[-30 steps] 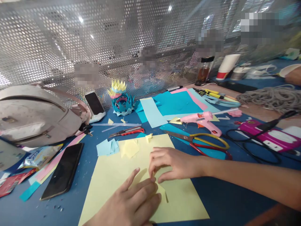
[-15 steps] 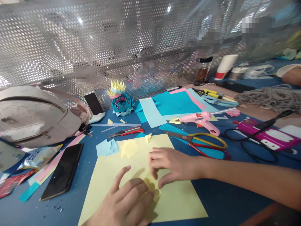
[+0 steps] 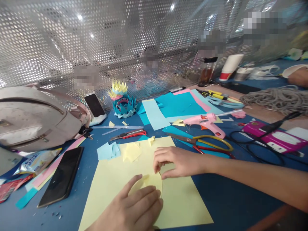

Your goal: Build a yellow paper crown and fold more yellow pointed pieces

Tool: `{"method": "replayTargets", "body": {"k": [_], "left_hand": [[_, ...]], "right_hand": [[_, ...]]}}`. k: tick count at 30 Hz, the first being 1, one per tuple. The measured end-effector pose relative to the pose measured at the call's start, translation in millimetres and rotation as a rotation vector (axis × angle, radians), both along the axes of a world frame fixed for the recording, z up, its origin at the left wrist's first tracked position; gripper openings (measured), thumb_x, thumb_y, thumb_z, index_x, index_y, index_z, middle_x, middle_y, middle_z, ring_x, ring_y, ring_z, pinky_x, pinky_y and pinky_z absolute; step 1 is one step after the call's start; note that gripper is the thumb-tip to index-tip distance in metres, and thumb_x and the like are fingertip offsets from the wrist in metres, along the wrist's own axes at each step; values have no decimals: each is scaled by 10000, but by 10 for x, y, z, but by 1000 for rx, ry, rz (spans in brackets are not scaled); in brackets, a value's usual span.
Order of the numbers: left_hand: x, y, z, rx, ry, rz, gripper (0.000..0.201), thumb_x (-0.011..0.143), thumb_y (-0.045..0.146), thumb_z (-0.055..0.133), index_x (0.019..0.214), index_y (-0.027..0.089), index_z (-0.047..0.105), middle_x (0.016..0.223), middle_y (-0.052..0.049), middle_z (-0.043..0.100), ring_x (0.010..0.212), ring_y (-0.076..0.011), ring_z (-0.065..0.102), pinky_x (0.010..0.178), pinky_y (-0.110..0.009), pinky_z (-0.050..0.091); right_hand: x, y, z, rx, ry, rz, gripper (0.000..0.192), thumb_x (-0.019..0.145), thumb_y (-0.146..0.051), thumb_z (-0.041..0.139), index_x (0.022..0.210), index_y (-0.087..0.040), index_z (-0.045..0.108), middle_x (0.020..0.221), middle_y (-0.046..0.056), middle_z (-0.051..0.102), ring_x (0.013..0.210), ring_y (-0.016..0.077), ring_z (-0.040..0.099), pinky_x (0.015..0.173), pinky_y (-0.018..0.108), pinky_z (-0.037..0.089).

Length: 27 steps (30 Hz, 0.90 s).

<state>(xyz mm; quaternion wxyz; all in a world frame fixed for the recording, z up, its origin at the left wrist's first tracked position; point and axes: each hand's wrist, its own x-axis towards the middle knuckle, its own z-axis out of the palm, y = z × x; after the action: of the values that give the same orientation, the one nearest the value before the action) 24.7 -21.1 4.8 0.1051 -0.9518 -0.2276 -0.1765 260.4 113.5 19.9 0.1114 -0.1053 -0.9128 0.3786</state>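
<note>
Over a large yellow sheet (image 3: 185,205), a small piece of yellow paper (image 3: 150,181) is partly covered by my hands. My left hand (image 3: 134,205) lies across the small piece, fingers stretched out and thumb apart. At its upper right corner, my right hand (image 3: 168,162) pinches the paper between thumb and fingers. Behind my hands on the sheet sit yellow paper squares (image 3: 132,151), light blue paper squares (image 3: 109,150) and a small folded yellow piece (image 3: 151,140).
Scissors (image 3: 214,142) and a pink glue gun (image 3: 204,123) lie right of the sheet; a red-handled cutter (image 3: 128,134) lies behind it. A black phone (image 3: 61,176) is at left. A paper flower (image 3: 124,104) stands near the perforated panel. A magenta power strip (image 3: 271,138) lies at right.
My right hand has moved slightly away from me and now pinches the small paper's corner. My left hand has flattened over the paper, its fingers reaching further right. The view has shifted slightly.
</note>
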Motion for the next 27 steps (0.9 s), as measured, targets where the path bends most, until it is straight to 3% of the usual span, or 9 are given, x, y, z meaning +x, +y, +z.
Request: {"method": "replayTargets", "body": {"k": [2,5,8,11,16,21,27], "left_hand": [[-4,4,-15,-13,-42,7,465,1103,355,305,1200,105,685,1152,-58,741,1194,-158,648,1286,-447,127],[0,5,-131,34,-224,40,429,1100,338,334,1168,114,694,995,-45,760,1104,-158,689,1283,-461,154],[15,-10,-192,82,-277,78,433,1096,354,344,1125,110,701,909,-38,750,1088,-177,697,1276,-472,185],[43,-37,-141,108,-263,144,383,1081,309,385,1085,104,709,914,-35,747,1111,-190,690,1277,-454,178],[82,-60,-77,131,-181,256,302,1022,341,519,1135,133,708,1020,-31,747,1204,-205,640,1283,-435,141],[85,-52,-104,177,-93,262,354,1018,410,516,1158,149,712,1046,-23,742,1218,-226,614,1284,-475,107],[80,-42,-130,176,-89,263,352,1026,394,495,1160,154,715,994,-17,719,1172,-214,624,1284,-488,103]], "right_hand": [[-4,10,20,40,14,13,99,981,-230,620,998,-176,701,974,56,682,965,176,587,846,290,460],[-22,-17,16,78,63,26,206,1023,-156,521,971,-181,719,946,48,688,941,164,587,851,288,452],[-35,-56,-10,77,103,34,189,1015,-176,550,931,-185,719,909,42,693,905,160,589,831,280,454],[-37,-78,-38,78,110,62,151,1004,-223,595,921,-179,714,884,40,696,875,156,587,822,276,451],[-36,-74,-66,92,126,89,255,1033,-330,556,896,-170,699,853,40,669,871,155,569,809,273,440],[-50,-56,-98,89,85,12,290,1017,-391,579,858,-174,685,843,20,643,852,149,553,777,270,414],[-84,-121,-121,98,16,-85,148,932,-276,711,841,-183,639,823,-11,612,839,147,553,751,263,388]]}}
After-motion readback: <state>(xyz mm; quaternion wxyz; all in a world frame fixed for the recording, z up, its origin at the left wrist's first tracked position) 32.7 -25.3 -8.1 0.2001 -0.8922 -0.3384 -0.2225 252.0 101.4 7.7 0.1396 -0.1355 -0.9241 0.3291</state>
